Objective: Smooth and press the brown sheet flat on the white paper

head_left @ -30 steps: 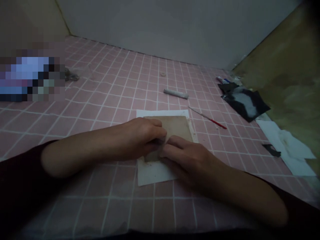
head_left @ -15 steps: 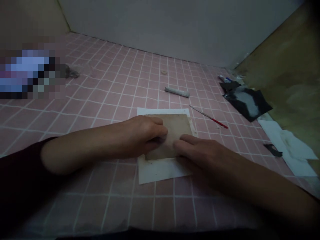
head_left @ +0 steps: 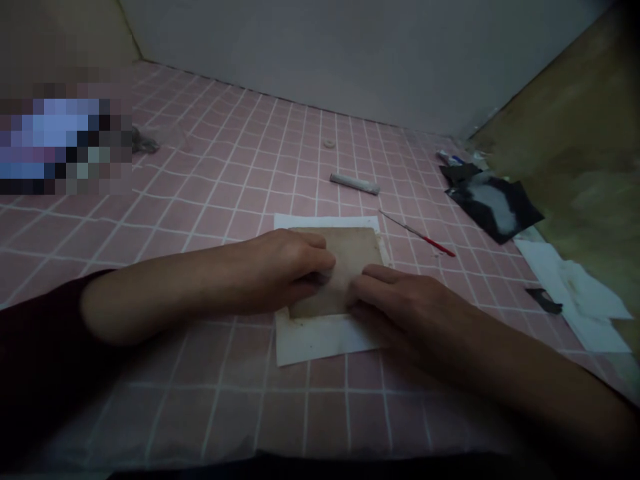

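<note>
A flat tan square board (head_left: pixel 333 243) rests on a sheet of white paper (head_left: pixel 320 343) in front of me. My left hand (head_left: pixel 300 263) lies over the board's left part, fingers curled and pressed together near its middle. Over the board's lower right part is my right hand (head_left: pixel 395 293), also with bent, closed fingers, its fingertips low on the board. Whatever the fingers hold, if anything, is hidden or too small to name. A small gap of bare board separates the two hands.
Beyond the paper lie a grey bar (head_left: pixel 354 184), a thin tool with a red handle (head_left: pixel 440 247) and a small pale ring (head_left: pixel 329 143). At right are black sheets (head_left: pixel 525 207) with whitish residue, white papers (head_left: pixel 550 277) and a dark scrap (head_left: pixel 545 301). A pink checked cloth (head_left: pixel 225 413) covers the surface.
My right hand has shifted very slightly on the board. The left hand stays in place, and the board and paper look unmoved.
</note>
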`<action>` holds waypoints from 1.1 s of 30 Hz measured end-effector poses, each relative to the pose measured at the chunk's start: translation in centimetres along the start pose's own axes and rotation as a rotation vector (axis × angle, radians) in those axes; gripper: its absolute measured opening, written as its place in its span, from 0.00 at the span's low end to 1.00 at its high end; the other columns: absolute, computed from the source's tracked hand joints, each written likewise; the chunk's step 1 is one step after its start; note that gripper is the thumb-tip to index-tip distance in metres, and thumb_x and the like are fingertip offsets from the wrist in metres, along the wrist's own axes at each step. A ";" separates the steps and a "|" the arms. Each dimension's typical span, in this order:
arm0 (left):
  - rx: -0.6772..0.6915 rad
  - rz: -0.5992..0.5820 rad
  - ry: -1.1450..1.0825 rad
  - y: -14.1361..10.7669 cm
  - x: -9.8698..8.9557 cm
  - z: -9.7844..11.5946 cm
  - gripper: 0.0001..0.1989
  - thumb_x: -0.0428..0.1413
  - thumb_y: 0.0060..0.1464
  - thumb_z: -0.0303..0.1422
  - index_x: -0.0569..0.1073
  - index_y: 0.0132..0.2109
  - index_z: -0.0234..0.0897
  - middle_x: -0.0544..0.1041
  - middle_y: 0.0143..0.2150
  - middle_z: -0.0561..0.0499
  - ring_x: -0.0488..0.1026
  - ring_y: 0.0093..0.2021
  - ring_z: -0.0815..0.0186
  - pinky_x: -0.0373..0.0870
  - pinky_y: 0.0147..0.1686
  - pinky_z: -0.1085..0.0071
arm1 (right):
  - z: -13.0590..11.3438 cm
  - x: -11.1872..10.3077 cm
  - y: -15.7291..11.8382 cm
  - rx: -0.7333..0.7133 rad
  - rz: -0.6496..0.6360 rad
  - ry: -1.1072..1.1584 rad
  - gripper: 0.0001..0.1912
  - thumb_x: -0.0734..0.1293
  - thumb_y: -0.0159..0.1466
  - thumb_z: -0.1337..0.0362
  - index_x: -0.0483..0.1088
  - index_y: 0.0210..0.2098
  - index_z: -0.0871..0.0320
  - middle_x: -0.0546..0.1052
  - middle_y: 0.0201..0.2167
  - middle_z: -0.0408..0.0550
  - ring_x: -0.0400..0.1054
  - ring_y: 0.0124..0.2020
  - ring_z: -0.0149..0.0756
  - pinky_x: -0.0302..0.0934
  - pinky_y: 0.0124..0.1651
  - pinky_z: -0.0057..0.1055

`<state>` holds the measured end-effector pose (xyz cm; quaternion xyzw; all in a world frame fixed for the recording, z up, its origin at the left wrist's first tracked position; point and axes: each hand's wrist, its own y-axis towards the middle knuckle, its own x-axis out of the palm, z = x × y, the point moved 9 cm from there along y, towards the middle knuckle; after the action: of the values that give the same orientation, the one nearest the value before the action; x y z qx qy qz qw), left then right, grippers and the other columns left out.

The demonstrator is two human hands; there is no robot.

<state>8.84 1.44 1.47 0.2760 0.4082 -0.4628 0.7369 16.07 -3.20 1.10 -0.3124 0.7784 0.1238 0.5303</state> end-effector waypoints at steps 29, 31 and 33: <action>0.009 0.007 -0.017 0.0 0.0 -0.1 0.04 0.52 0.51 0.24 0.67 0.30 0.36 0.68 0.35 0.56 0.65 0.30 0.76 0.59 0.31 0.78 | -0.1 0.0 -0.6 0.002 0.013 -0.022 0.08 0.57 0.61 0.76 0.58 0.34 0.57 0.63 0.30 0.41 0.55 0.23 0.25 0.49 0.26 0.25; 0.016 0.008 -0.011 0.0 0.0 0.0 0.04 0.52 0.51 0.23 0.67 0.30 0.36 0.68 0.35 0.55 0.65 0.30 0.76 0.59 0.31 0.78 | 0.1 -0.1 -0.7 0.009 0.010 -0.064 0.08 0.58 0.60 0.77 0.58 0.32 0.57 0.63 0.28 0.41 0.54 0.22 0.25 0.47 0.25 0.25; 0.004 0.003 -0.001 0.0 0.1 -0.2 0.04 0.52 0.52 0.24 0.68 0.31 0.36 0.68 0.35 0.55 0.65 0.30 0.75 0.59 0.31 0.77 | -0.6 -0.2 -0.4 -0.044 0.065 -0.076 0.07 0.57 0.61 0.76 0.59 0.33 0.57 0.63 0.30 0.42 0.54 0.24 0.26 0.48 0.26 0.25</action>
<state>8.81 1.54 1.25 0.2778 0.4065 -0.4629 0.7371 15.95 -3.76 1.60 -0.2934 0.7646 0.1699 0.5480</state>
